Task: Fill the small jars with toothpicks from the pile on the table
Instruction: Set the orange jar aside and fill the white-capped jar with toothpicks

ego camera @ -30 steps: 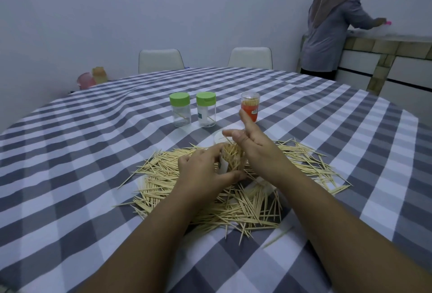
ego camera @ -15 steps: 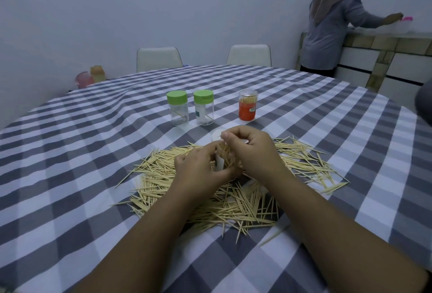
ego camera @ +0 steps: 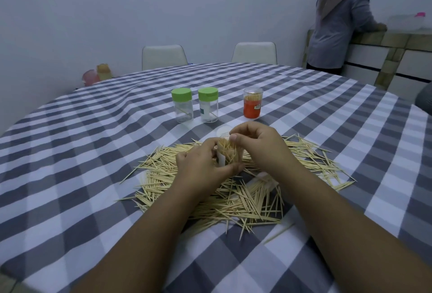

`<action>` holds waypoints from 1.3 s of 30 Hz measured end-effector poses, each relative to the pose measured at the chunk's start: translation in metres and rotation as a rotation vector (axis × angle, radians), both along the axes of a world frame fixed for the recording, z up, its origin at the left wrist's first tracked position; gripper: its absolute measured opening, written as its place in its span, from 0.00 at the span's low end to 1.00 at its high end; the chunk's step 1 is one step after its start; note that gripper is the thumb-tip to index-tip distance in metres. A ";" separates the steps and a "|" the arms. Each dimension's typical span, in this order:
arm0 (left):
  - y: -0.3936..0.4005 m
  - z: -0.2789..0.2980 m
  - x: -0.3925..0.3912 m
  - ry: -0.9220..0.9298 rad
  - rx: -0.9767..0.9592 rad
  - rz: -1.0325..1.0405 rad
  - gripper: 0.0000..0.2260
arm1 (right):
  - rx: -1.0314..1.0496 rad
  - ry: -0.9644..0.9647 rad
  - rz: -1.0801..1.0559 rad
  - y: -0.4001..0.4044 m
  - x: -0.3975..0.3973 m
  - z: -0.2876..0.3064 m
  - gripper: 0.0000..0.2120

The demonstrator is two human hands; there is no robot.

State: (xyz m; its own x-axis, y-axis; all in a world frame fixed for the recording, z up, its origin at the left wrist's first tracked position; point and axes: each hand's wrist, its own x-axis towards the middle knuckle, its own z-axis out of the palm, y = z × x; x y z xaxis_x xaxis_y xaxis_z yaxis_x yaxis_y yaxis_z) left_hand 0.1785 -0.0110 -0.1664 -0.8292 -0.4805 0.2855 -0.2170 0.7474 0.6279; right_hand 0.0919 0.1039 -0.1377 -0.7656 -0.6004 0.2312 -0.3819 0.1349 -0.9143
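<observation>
Head view: the round table point(ego camera: 70, 176), under a grey-and-white checked cloth, curves away at the far side, where two white chairs point(ego camera: 163, 56) stand against the rim; its near edge shows at the bottom left corner. Bare cloth lies open to the left and right of the toothpick pile point(ego camera: 233, 199), which spreads in front of the person, sticks lying flat and pointing every way. A plain pale wall backs the room, and another person point(ego camera: 336, 24) stands at a counter point(ego camera: 385, 42) far right.

The left hand point(ego camera: 201, 171) is wrapped round a small clear jar point(ego camera: 228, 155) held just above the pile, upright or slightly tilted; its toothpicks run along the jar's long axis, tips up. The right hand point(ego camera: 261, 145) has curled fingers over the jar's mouth, probably pinching the tips, though the grip is partly hidden.

Beyond stand two green-lidded jars point(ego camera: 195, 108), nearly empty, and an orange-labelled jar point(ego camera: 253, 103), all upright. A round lid point(ego camera: 222, 132) lies flat behind the hands.
</observation>
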 end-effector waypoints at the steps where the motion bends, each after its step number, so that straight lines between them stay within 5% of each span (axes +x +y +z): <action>1: 0.001 0.000 0.000 -0.005 -0.007 -0.003 0.24 | -0.010 -0.023 -0.006 0.000 -0.001 0.000 0.03; 9: 0.002 0.002 -0.001 0.002 -0.030 0.010 0.26 | 0.058 -0.039 0.047 0.010 -0.004 0.007 0.14; 13: 0.003 0.003 0.000 -0.009 -0.040 0.030 0.27 | 0.065 -0.116 -0.008 0.021 -0.019 0.013 0.11; 18: -0.003 0.005 0.005 0.019 0.032 0.116 0.28 | 0.619 0.166 0.024 0.027 -0.024 0.008 0.24; 22: -0.006 0.004 0.004 0.043 0.040 0.153 0.28 | 0.785 0.261 0.138 0.019 -0.011 0.004 0.34; 39: -0.003 -0.001 0.002 0.055 -0.021 0.141 0.27 | 0.913 0.676 -0.016 0.000 -0.009 -0.018 0.24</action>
State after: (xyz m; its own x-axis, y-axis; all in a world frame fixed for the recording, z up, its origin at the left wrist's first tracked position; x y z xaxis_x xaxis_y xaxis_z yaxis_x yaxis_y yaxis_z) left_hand 0.1803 -0.0142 -0.1673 -0.7366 -0.5846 0.3400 -0.2861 0.7250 0.6265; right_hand 0.0829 0.1036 -0.1558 -0.6595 -0.7474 0.0804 -0.7517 0.6548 -0.0788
